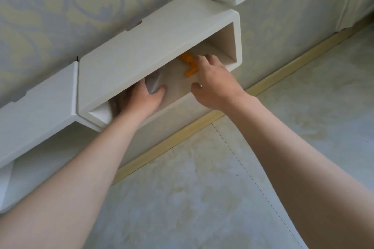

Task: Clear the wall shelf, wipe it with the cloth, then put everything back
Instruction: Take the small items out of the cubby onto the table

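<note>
Both of your hands are inside the white box-shaped wall shelf, which hangs on the patterned wallpaper. Your left hand is in the shelf opening at about 8 o'clock and grips a smooth grey object. The thumb wraps its front, while the fingers are hidden behind it. Your right hand reaches in at about 3 o'clock of the opening, with curled fingers meeting an orange plastic piece that lies on the shelf floor. You cannot tell whether they have closed on it. The thumb rests at the shelf's front lip.

Open shelf floor shows between the two hands, and more toward the right end wall at 2 o'clock. The shelf roof hangs close above your knuckles. A second white shelf butts against the left end at 9 o'clock. Below lie pale floor tiles and a tan skirting strip.
</note>
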Available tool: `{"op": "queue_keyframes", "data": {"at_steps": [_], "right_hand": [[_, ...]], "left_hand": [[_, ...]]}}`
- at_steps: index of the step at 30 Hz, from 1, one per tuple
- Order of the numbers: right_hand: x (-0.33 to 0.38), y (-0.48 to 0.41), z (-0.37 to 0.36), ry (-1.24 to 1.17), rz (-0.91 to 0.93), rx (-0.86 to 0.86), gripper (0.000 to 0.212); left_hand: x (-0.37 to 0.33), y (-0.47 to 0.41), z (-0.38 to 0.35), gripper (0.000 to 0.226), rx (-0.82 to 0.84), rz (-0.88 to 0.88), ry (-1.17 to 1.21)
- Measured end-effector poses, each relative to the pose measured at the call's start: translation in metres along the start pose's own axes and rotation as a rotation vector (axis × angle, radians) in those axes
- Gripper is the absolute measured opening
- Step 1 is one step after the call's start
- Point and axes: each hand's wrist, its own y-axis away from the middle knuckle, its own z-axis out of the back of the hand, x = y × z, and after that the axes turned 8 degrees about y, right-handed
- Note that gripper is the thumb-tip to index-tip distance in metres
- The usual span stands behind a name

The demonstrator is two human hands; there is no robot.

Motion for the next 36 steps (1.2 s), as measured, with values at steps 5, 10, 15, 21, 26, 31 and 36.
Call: {"op": "queue_keyframes", "data": {"at_steps": [5,10,15,21,26,31,36], "right_hand": [[0.007,-0.013,-0.021,0.186,-0.001,-0.014,0.054],[0.008,-0.019,-0.033,0.375,0.004,-0.038,0.056],[0.017,-0.02,-0.028,0.391,-0.025,-0.088,0.039],[0.022,-0.016,-0.026,0.362,-0.063,-0.171,0.027],[0.026,-0.011,-0.025,0.354,-0.05,-0.19,0.033],[0.026,-0.006,-0.029,0.369,-0.034,-0.239,0.04],[0.024,0.008,-0.03,0.443,-0.001,-0.276,0.034]], "left_hand": [[-0.002,-0.012,-0.01,0.071,0.003,-0.056,0.012],[0.002,-0.009,-0.011,0.044,-0.046,-0.158,-0.038],[0.001,-0.003,-0.008,0.033,-0.079,-0.192,-0.049],[0.002,-0.002,-0.005,0.034,-0.055,-0.136,-0.038],[0.004,0.005,0.002,0.041,-0.035,-0.112,-0.033],[0.002,0.017,0.01,0.028,-0.074,-0.192,-0.032],[-0.002,0.031,0.022,0.025,0.064,-0.191,0.017]]}}
